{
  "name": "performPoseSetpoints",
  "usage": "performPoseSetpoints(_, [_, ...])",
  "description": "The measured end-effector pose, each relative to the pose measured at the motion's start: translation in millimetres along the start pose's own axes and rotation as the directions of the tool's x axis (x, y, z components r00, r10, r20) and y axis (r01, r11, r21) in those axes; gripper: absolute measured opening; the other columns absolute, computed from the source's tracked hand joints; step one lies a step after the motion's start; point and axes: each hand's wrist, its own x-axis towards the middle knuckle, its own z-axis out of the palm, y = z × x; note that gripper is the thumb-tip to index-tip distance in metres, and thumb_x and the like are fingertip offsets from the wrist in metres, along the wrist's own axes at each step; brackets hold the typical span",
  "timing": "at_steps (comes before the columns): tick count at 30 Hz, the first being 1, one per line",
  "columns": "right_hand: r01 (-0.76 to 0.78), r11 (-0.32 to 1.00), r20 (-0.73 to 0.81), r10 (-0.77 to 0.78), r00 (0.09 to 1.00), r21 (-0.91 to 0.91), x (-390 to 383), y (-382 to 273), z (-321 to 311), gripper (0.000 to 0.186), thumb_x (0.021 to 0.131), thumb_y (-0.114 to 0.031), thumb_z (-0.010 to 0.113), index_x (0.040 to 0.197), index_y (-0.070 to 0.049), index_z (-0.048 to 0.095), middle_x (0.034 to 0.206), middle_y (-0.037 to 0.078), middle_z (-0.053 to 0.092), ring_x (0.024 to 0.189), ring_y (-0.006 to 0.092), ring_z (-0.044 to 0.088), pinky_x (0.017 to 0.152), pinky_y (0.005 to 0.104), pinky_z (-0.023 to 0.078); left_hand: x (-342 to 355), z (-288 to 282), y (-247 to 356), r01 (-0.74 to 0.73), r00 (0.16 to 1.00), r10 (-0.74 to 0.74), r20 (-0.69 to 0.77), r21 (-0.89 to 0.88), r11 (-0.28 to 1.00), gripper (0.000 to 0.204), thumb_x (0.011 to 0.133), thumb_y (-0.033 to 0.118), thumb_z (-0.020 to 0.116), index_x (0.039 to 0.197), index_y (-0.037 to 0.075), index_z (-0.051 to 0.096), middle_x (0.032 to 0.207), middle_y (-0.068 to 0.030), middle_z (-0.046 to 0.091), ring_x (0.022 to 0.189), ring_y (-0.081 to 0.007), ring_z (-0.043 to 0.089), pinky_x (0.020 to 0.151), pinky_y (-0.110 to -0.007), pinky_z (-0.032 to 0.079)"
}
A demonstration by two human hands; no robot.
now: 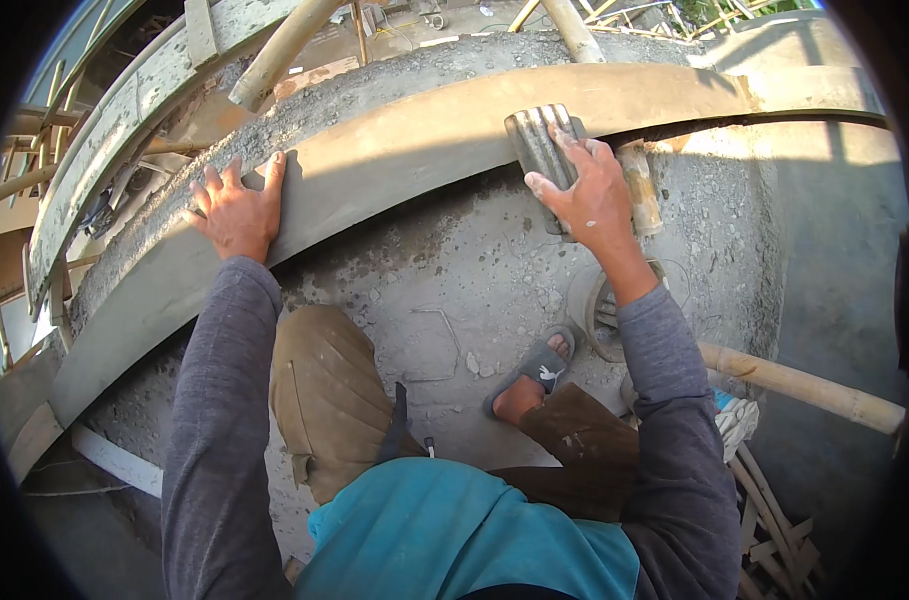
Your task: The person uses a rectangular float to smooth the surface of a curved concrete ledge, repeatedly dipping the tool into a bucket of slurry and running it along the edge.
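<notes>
A curved, smooth concrete ledge [404,145] arcs across the upper part of the view. My left hand [242,208] lies on its left stretch, fingers spread, holding nothing. Further right, my right hand [586,190] is closed on a grey ribbed block [537,145], thumb on the near side and fingers over its ridges. The block sits tilted at the ledge's near edge, partly overlapping it; its underside is hidden, so I cannot tell what kind of tool it is.
Below the ledge is a rough cement floor [404,260] with crumbs and a bent wire [436,312]. A round container [599,315] stands by my right forearm. A bamboo pole [804,385] juts out at right. Beyond the ledge are bamboo poles [286,50] and a curved board [124,110].
</notes>
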Motion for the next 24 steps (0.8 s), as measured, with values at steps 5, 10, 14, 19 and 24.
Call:
performPoseSetpoints(5, [0.125,0.991,0.113,-0.130,0.985,0.053,-19.9,-40.7,13.1,0.067,0.071,-0.041,0.085,0.132,-0.021,0.067,0.117,0.017,0.060,0.105,0.0352,0.061,0.089,0.0442,0.053,-0.6,2.9,1.6,-0.012,1.000,0.012,-0.003,-0.018,1.000,0.087,0.087,0.081,0.043,0.144,0.016,0.054,0.156,-0.0160,0.038,0.148,-0.0379,0.026,0.118,-0.061,0.010])
performPoseSetpoints(10, [0.019,0.990,-0.002,-0.020,1.000,-0.139,16.3,6.3,14.2,0.063,0.075,-0.045,0.081,0.130,-0.019,0.067,0.119,0.018,0.059,0.105,0.0346,0.061,0.089,0.0457,0.052,-1.6,1.9,3.0,-0.011,1.000,0.011,0.013,-0.021,1.000,0.087,0.087,0.080,0.043,0.145,0.016,0.053,0.156,-0.0165,0.039,0.149,-0.0382,0.026,0.118,-0.061,0.009])
performPoseSetpoints(14, [-0.161,0.978,0.026,0.166,0.986,-0.131,22.2,-1.5,2.3,0.065,0.075,-0.046,0.081,0.131,-0.017,0.066,0.120,0.019,0.059,0.106,0.0354,0.060,0.088,0.0463,0.053,-1.3,-3.2,3.8,-0.012,1.000,0.012,0.009,-0.030,0.999,0.087,0.087,0.081,0.043,0.145,0.016,0.053,0.155,-0.0171,0.040,0.148,-0.0386,0.026,0.118,-0.062,0.010])
performPoseSetpoints(19, [0.083,0.994,0.092,-0.090,0.992,0.072,-29.6,-68.8,10.3,0.065,0.074,-0.043,0.082,0.133,-0.020,0.065,0.122,0.019,0.058,0.106,0.0350,0.060,0.087,0.0461,0.053,-1.8,-1.4,2.4,-0.013,1.000,0.012,-0.001,-0.021,1.000,0.088,0.086,0.081,0.043,0.144,0.017,0.054,0.155,-0.0168,0.041,0.148,-0.0387,0.027,0.118,-0.063,0.010])
performPoseSetpoints(24, [0.030,0.999,0.077,-0.029,0.997,-0.014,-16.7,-51.9,20.8,0.064,0.074,-0.043,0.082,0.132,-0.021,0.066,0.123,0.019,0.058,0.106,0.0350,0.060,0.087,0.0452,0.053,-1.3,-1.6,3.4,-0.019,1.000,0.019,0.007,-0.028,0.999,0.087,0.086,0.082,0.043,0.144,0.017,0.055,0.155,-0.0167,0.040,0.148,-0.0386,0.027,0.118,-0.063,0.009])
